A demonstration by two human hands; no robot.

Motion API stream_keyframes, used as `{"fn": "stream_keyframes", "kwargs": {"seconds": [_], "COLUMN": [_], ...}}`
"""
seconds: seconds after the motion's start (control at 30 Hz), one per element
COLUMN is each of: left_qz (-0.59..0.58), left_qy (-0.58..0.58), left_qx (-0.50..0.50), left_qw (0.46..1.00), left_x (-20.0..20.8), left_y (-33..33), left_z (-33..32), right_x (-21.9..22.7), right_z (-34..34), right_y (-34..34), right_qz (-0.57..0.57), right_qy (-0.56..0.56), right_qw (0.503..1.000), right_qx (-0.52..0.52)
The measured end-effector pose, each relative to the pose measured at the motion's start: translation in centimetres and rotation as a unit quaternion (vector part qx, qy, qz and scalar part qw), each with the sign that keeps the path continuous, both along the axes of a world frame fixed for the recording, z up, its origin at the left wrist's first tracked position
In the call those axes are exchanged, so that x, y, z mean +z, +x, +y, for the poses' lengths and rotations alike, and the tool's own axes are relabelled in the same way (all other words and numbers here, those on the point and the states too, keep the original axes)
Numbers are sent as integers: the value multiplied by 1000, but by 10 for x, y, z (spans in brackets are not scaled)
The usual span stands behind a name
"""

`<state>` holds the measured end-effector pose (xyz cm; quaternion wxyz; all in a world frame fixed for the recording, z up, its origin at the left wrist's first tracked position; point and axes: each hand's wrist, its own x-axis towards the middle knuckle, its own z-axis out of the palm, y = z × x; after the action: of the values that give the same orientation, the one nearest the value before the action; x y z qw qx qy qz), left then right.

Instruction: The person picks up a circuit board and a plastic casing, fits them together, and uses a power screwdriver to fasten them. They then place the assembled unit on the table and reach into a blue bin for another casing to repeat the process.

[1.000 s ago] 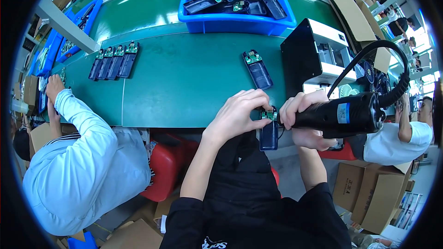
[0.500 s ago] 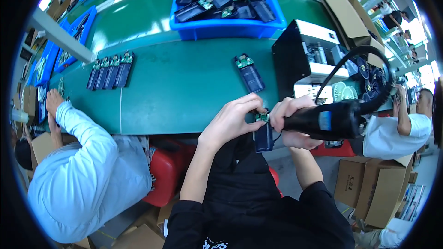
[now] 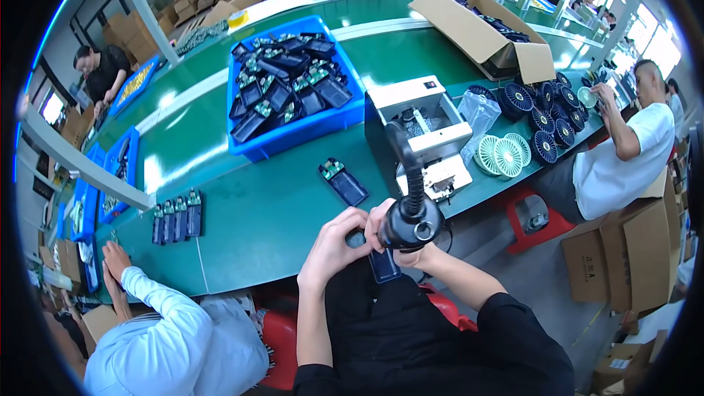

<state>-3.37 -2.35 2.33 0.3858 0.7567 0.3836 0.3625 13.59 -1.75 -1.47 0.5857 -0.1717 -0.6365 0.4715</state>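
Note:
My left hand (image 3: 331, 249) pinches the upper end of a dark blue plastic casing (image 3: 385, 268) at the table's near edge. Its lower part sticks out below my fingers, and its top end is mostly covered. My right hand (image 3: 377, 221) is closed round a black electric screwdriver (image 3: 412, 226), held nearly upright with a cable rising from its top. The driver's tip is hidden behind its body and my fingers. Just beyond my hands lies another dark blue casing with a green circuit board (image 3: 345, 183).
A blue bin (image 3: 293, 148) heaped with similar casings stands ahead. Several casings (image 3: 177, 218) lie in a row at left. A screw-feeder machine (image 3: 425, 132) stands at right, beside pale green fan-like discs (image 3: 506, 155). Co-workers sit on both sides, the left one's sleeve (image 3: 158, 293) near the table edge.
The screwdriver has swung from lying sideways to nearly upright over the casing. My view has tilted up and turned right, showing more of the bench. My left hand still holds the casing.

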Motion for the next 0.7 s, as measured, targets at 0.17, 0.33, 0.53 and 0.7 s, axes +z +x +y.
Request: {"fn": "stream_keyframes", "kwargs": {"seconds": [0.17, 0.33, 0.53, 0.7], "left_qz": [53, 76, 42, 35], "left_qy": [-39, -10, 170, 253], "left_qx": [6, 1, 190, 322], "left_qw": [998, 997, 966, 912], "left_x": [10, 16, 51, 107], "left_y": [0, 2, -35, -47], "left_z": [-2, -4, 36, 161], "right_x": [11, -2, 38, 15], "right_z": [0, 3, -12, -11], "right_y": [-2, 1, 37, 34], "right_qz": [35, 17, 88, 34], "right_qy": [10, 31, 109, 115], "right_qw": [999, 999, 989, 988], "right_qx": [29, -2, -46, -96]}}
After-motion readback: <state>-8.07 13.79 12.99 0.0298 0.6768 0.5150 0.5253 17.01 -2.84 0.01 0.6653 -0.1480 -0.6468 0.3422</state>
